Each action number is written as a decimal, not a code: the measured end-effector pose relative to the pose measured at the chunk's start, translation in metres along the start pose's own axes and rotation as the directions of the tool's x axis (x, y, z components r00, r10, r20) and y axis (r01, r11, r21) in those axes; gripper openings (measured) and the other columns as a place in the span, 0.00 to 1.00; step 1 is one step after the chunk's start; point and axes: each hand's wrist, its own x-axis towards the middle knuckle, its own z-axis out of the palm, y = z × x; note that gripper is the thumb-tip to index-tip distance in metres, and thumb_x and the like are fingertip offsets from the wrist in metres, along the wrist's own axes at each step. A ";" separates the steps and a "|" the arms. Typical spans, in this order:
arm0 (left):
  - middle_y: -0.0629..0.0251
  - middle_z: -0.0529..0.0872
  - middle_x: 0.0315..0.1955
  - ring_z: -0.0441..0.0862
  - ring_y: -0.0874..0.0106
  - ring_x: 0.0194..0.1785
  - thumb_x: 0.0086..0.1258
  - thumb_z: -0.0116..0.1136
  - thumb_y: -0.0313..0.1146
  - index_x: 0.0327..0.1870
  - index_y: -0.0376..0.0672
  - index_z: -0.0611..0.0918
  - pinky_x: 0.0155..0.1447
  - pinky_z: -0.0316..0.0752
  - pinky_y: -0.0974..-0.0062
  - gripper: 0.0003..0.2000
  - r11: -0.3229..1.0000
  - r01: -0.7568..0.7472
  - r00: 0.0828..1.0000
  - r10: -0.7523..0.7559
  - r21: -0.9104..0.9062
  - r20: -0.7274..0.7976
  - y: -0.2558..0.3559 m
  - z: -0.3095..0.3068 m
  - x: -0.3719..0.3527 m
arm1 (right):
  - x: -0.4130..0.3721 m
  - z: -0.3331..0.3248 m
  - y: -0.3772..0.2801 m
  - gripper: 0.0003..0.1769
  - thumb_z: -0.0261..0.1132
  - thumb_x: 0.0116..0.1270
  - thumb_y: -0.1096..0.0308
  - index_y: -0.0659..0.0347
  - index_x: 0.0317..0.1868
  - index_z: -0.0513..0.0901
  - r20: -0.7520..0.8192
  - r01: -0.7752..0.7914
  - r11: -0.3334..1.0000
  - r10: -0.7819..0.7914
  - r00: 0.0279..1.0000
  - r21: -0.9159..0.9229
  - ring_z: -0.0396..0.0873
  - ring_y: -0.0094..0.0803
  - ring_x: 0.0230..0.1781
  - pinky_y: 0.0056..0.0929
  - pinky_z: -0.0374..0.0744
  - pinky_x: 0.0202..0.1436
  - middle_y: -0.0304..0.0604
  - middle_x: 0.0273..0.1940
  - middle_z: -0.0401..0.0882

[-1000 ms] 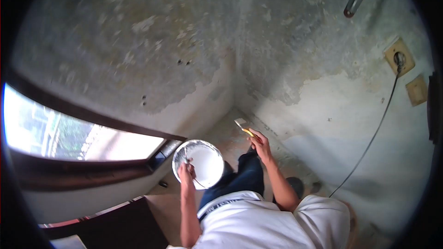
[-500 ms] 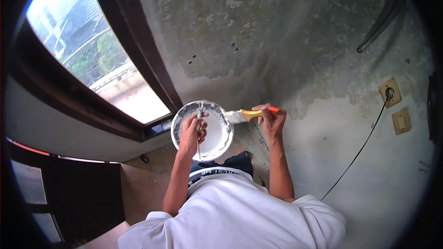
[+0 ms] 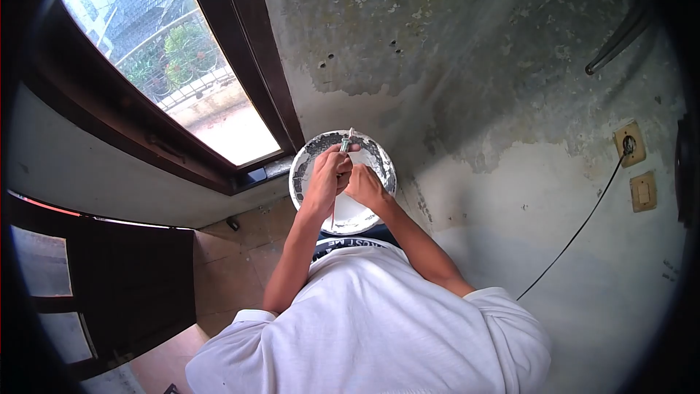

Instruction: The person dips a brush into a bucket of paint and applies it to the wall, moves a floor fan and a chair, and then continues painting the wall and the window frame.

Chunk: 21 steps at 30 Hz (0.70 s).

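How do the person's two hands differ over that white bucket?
The left hand is closed around the wire handle of the bucket. The right hand sits beside it over the bucket's mouth, its grip hidden. The left forearm runs steep, while the right slants in from the side. Both hands are bare and meet over the bucket.

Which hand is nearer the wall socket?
Right. The right hand is over the bucket, on its socket side; the left hand is farther off, gripping the wire handle.

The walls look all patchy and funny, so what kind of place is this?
Probably a room in a house being repainted: a stained, peeling grey plaster wall, a dark wooden window frame looking outdoors, and a round white paint-smeared bucket held in the left hand.
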 end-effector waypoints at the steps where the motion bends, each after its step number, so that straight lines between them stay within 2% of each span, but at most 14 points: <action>1: 0.84 0.65 0.26 0.54 0.91 0.20 0.84 0.43 0.32 0.63 0.36 0.81 0.21 0.45 0.85 0.17 1.000 0.009 1.000 -0.009 0.009 0.002 0.000 -0.001 -0.001 | 0.002 0.016 0.013 0.12 0.70 0.67 0.66 0.69 0.34 0.86 0.013 -0.003 1.000 0.003 1.000 0.005 0.88 0.61 0.36 0.52 0.85 0.44 0.63 0.32 0.87; 3: 0.84 0.64 0.26 0.54 0.90 0.20 0.85 0.43 0.33 0.64 0.36 0.81 0.22 0.45 0.85 0.18 1.000 0.023 1.000 -0.023 0.019 0.002 0.002 -0.001 -0.004 | 0.001 0.030 0.017 0.14 0.71 0.67 0.64 0.69 0.32 0.87 0.026 0.017 1.000 -0.017 1.000 -0.001 0.88 0.62 0.34 0.53 0.86 0.43 0.64 0.29 0.86; 6: 0.84 0.64 0.26 0.53 0.90 0.20 0.85 0.42 0.36 0.64 0.36 0.81 0.22 0.45 0.84 0.19 0.999 0.024 0.999 -0.023 0.025 -0.034 0.006 -0.002 -0.009 | 0.003 0.058 0.032 0.15 0.71 0.68 0.62 0.70 0.34 0.88 0.071 -0.007 1.000 0.008 0.997 -0.009 0.88 0.63 0.35 0.53 0.86 0.43 0.64 0.30 0.86; 10: 0.84 0.64 0.26 0.52 0.90 0.20 0.85 0.41 0.40 0.64 0.37 0.82 0.22 0.44 0.84 0.21 1.000 0.010 0.998 -0.008 0.029 -0.060 0.004 -0.009 -0.011 | -0.002 0.036 0.011 0.15 0.71 0.69 0.61 0.69 0.35 0.88 0.084 -0.028 0.999 0.031 0.996 -0.047 0.88 0.61 0.34 0.52 0.85 0.41 0.62 0.30 0.87; 12: 0.84 0.64 0.26 0.52 0.90 0.20 0.85 0.41 0.40 0.63 0.37 0.81 0.22 0.44 0.84 0.20 1.000 0.027 0.997 -0.026 0.016 -0.075 0.004 -0.015 -0.013 | -0.008 0.008 -0.007 0.15 0.70 0.71 0.61 0.67 0.37 0.88 -0.112 -0.005 0.993 0.018 0.994 0.115 0.88 0.59 0.32 0.49 0.84 0.37 0.59 0.30 0.87; 13: 0.84 0.64 0.26 0.52 0.90 0.20 0.85 0.41 0.40 0.63 0.37 0.81 0.22 0.44 0.84 0.20 1.000 0.024 0.997 -0.023 0.014 -0.077 0.003 -0.018 -0.013 | -0.010 -0.002 -0.007 0.14 0.70 0.73 0.61 0.66 0.38 0.88 -0.153 -0.045 0.997 0.055 0.987 0.064 0.87 0.55 0.29 0.46 0.82 0.35 0.57 0.29 0.87; 16: 0.84 0.64 0.26 0.52 0.90 0.20 0.85 0.41 0.40 0.63 0.38 0.81 0.21 0.45 0.85 0.20 1.000 0.012 0.996 -0.014 -0.020 -0.090 0.002 -0.025 -0.012 | -0.029 -0.045 -0.028 0.14 0.70 0.74 0.61 0.66 0.38 0.87 -0.222 -0.059 0.984 0.096 0.970 0.169 0.87 0.52 0.28 0.44 0.82 0.35 0.56 0.28 0.86; 18: 0.84 0.64 0.26 0.53 0.90 0.19 0.84 0.41 0.40 0.63 0.38 0.81 0.21 0.46 0.85 0.20 1.000 0.004 0.994 -0.005 -0.013 -0.111 0.002 -0.027 -0.011 | -0.047 -0.050 -0.023 0.13 0.69 0.75 0.61 0.65 0.41 0.89 -0.226 -0.049 0.977 0.097 0.969 0.208 0.88 0.50 0.29 0.42 0.82 0.35 0.56 0.29 0.87; 20: 0.84 0.63 0.25 0.53 0.90 0.19 0.84 0.41 0.40 0.63 0.39 0.81 0.21 0.46 0.85 0.20 1.000 -0.011 0.990 0.013 0.011 -0.141 0.003 -0.026 -0.010 | -0.068 -0.047 -0.012 0.14 0.68 0.76 0.60 0.64 0.43 0.91 -0.099 -0.019 0.976 0.041 0.994 0.215 0.90 0.48 0.31 0.40 0.83 0.38 0.57 0.33 0.89; 21: 0.85 0.63 0.25 0.53 0.90 0.19 0.84 0.42 0.41 0.62 0.39 0.82 0.21 0.46 0.85 0.20 1.000 -0.013 0.989 0.014 0.009 -0.146 0.002 -0.028 -0.009 | -0.075 -0.039 0.003 0.15 0.68 0.77 0.60 0.64 0.46 0.92 0.013 -0.068 0.983 0.067 0.998 0.169 0.91 0.46 0.34 0.39 0.85 0.41 0.57 0.36 0.90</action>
